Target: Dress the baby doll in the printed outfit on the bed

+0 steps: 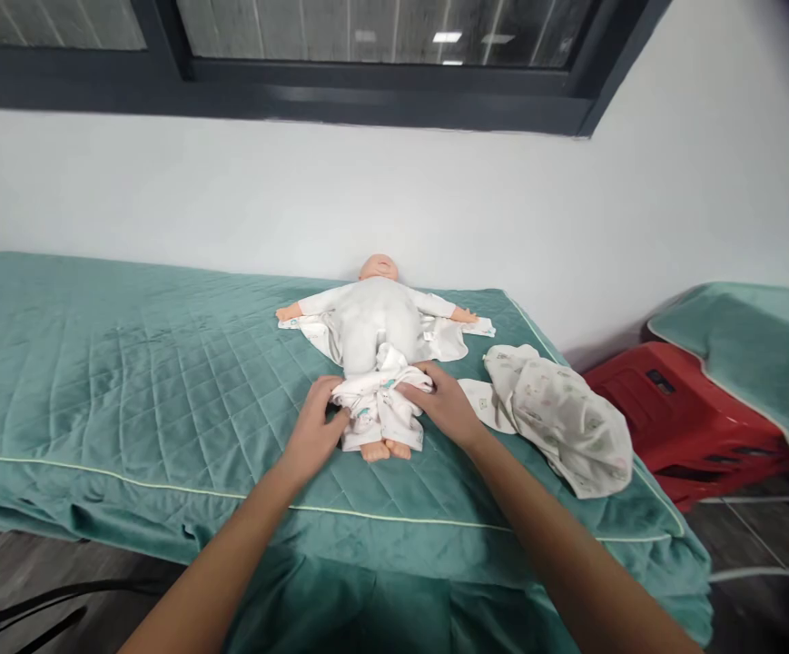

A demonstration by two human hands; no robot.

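Observation:
A baby doll (375, 318) with a white cloth body lies on its back, arms spread and feet toward me. Patterned white baby pants (381, 409) cover its legs, with the bare feet (385, 450) poking out below. My left hand (322, 413) pinches the waistband at the left side. On the right side, my right hand (438, 397) grips the same waistband between thumb and fingers. Beneath the doll's arms and back, a printed white baby shirt (445, 338) is spread out.
A crumpled printed cloth (561, 413) lies right of the doll on the green quilted bed cover (162, 381). Beyond the bed's right edge stands a red plastic object (694, 409) partly under green fabric. A white wall (231, 195) rises behind; black cables (54, 595) lie on the floor at lower left.

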